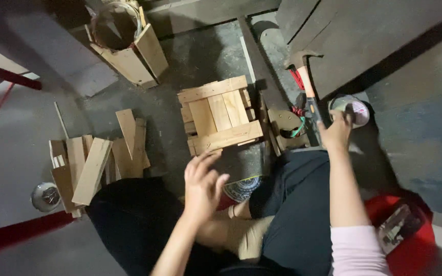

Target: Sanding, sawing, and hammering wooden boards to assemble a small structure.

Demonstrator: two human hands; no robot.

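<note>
Right hand fingers curl onto the small round lidded tin, light, rigid, probably slippery: grip its rim; left hand fingers spread empty just short of the stiff pale slatted wooden crate panel.

Woodworking workshop, concrete floor, wood offcuts, handsaw, hammer

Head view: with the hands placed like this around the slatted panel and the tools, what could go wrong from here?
The right hand reaches right beside the handsaw, whose toothed edge lies exposed, so it might graze the teeth. The hammer and saw crowd that same spot and could be knocked. The left hand hovers open, touching nothing, so the slatted wooden panel lies unsteadied.
</note>
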